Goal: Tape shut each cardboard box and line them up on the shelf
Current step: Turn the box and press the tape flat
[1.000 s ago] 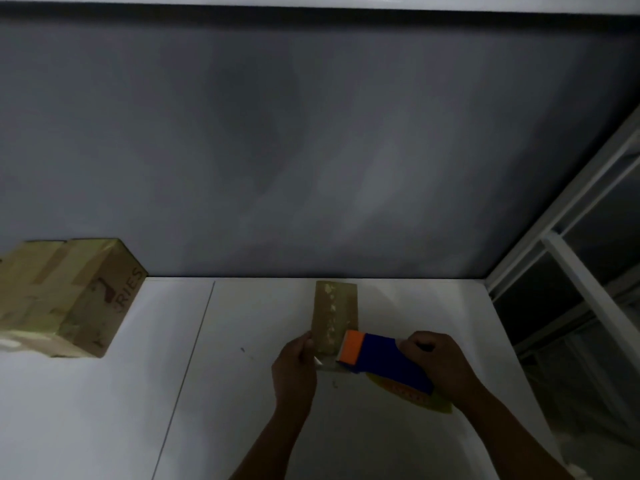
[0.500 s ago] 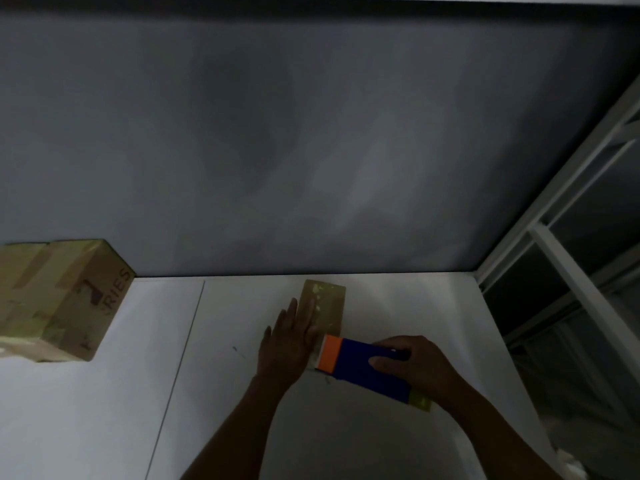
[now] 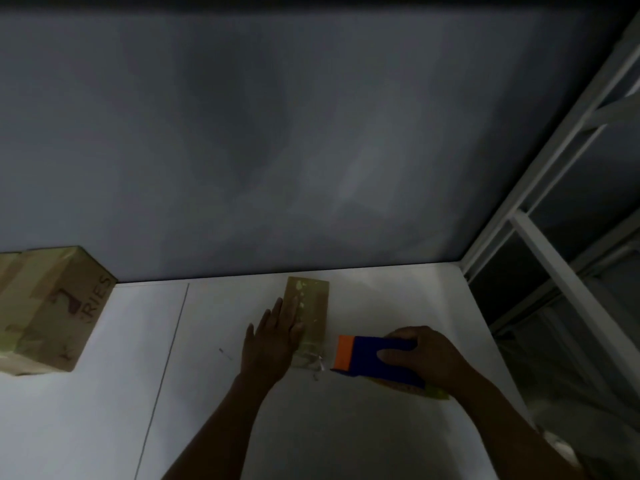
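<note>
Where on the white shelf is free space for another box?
Bare white shelf lies between the taped brown cardboard box and the left hand. Crowded right: flat brown cardboard piece, blue-orange tape dispenser, right hand.

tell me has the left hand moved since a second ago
Yes. The left hand was curled at the near end of the brown strip on the shelf; now it lies flat, fingers stretched farther along the strip toward the back wall.

A blue dispenser [image 3: 379, 360] with an orange end, tan boxes [image 3: 308, 308], and a white shelf [image 3: 207, 393] are seen.
</note>
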A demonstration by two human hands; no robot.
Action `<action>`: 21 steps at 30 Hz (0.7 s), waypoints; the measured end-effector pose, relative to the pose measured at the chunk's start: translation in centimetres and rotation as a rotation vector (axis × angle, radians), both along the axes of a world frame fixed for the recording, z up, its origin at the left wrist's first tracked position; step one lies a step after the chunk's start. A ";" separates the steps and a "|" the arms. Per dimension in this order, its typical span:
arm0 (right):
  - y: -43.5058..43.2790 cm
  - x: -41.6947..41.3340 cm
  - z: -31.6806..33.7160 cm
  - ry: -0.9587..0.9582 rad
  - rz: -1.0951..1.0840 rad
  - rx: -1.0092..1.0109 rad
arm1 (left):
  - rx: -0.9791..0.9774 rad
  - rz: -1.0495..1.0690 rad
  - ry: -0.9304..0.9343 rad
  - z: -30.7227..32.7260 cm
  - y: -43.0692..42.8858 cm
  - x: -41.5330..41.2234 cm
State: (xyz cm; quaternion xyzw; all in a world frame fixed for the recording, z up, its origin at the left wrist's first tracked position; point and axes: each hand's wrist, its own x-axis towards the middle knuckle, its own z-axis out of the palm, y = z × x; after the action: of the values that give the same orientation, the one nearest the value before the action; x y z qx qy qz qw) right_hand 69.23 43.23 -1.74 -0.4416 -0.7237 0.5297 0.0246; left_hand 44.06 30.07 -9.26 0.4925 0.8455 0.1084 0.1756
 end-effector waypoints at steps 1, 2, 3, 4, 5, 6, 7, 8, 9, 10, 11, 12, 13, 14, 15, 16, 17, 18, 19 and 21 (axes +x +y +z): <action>0.0 -0.3 -0.1 -0.045 0.026 0.051 | 0.008 0.000 -0.001 0.0 0.0 0.0; 0.1 -0.6 -0.2 -0.095 0.054 0.111 | 0.010 0.001 0.001 0.0 0.0 0.0; 0.0 -0.9 -0.2 -0.138 0.075 0.163 | 0.009 -0.001 0.003 0.0 0.0 0.0; 0.0 -1.3 -0.3 -0.164 0.083 0.197 | 0.004 -0.003 0.006 0.0 0.0 0.0; -0.1 -1.6 -0.3 -0.172 0.080 0.211 | 0.002 -0.008 0.004 0.1 0.0 0.1; -0.2 -1.8 -0.5 -0.174 0.074 0.216 | 0.005 -0.010 0.001 0.1 -0.1 0.1; -0.2 -2.0 -0.6 -0.184 0.069 0.220 | 0.011 -0.012 0.005 0.2 -0.1 0.1; -0.3 -2.1 -0.6 -0.199 0.070 0.230 | 0.010 -0.013 0.011 0.4 -0.1 0.2; -0.3 -2.3 -0.6 -0.217 0.075 0.248 | 0.008 -0.016 0.012 0.4 -0.1 0.2; -0.3 -2.5 -0.7 -0.232 0.081 0.273 | 0.005 -0.016 0.007 0.5 -0.1 0.3; -0.4 -2.7 -0.6 -0.246 0.088 0.305 | 0.006 -0.011 -0.003 0.6 -0.1 0.3; -0.4 -2.9 -0.5 -0.260 0.095 0.340 | 0.004 -0.006 -0.005 0.6 0.0 0.3; -0.4 -3.1 -0.3 -0.272 0.107 0.375 | -0.001 -0.003 -0.002 0.5 0.0 0.3; -0.3 -3.4 -0.2 -0.283 0.120 0.405 | -0.008 -0.003 -0.002 0.5 0.1 0.3; -0.3 -3.5 -0.1 -0.293 0.130 0.427 | -0.009 -0.003 -0.008 0.4 0.0 0.3; -0.2 -3.7 0.1 -0.304 0.138 0.443 | -0.009 -0.001 -0.014 0.4 0.0 0.3; -0.3 -3.8 0.2 -0.314 0.146 0.457 | -0.007 0.000 -0.013 0.4 -0.1 0.3; -0.3 -3.9 0.3 -0.322 0.154 0.471 | -0.008 0.001 -0.004 0.4 0.0 0.3; -0.2 -3.9 0.4 -0.325 0.160 0.482 | -0.009 0.002 0.004 0.4 0.0 0.4; -0.2 -4.0 0.4 -0.332 0.174 0.486 | -0.013 0.010 0.011 0.5 0.0 0.6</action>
State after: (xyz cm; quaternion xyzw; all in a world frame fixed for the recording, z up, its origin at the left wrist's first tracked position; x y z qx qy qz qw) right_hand 65.23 43.05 -1.29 -0.4399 -0.8584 0.2617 -0.0345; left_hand 44.62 30.07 -8.72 0.4878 0.8495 0.1012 0.1736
